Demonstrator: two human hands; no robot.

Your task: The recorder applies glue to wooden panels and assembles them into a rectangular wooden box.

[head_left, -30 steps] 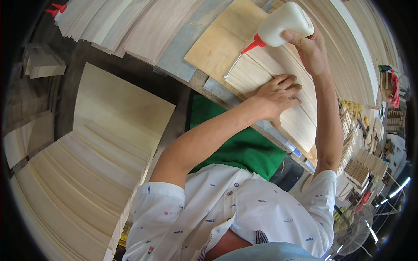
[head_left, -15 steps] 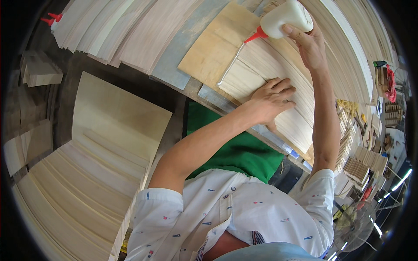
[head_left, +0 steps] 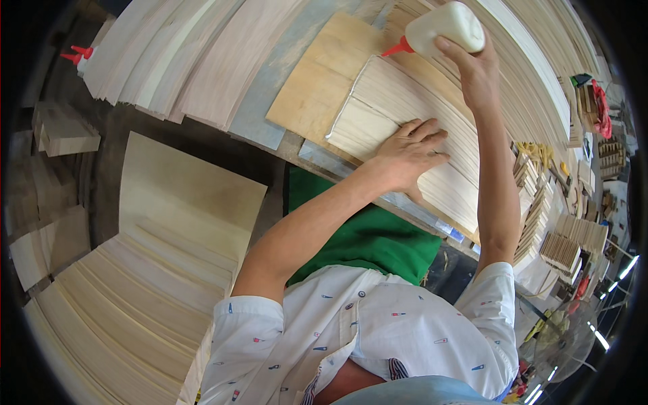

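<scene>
On grained wooden boards (head_left: 398, 94), left hand (head_left: 410, 156) lies spread; right hand (head_left: 478, 71) clasps a rounded plastic bottle (head_left: 442, 28)

I worked in even brightness, left hand (head_left: 410, 154) clear | deep shadow lay under my workbench (head_left: 291, 150) | tube lights (head_left: 598, 336) glared lower right | planks (head_left: 121, 317) lower left bowed | wood blocks (head_left: 66, 128) far left looked soft | corners went black

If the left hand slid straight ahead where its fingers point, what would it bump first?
The left hand lines up with the right wrist first, but that may be higher, so it might slide underneath toward the long wood strips.
</scene>
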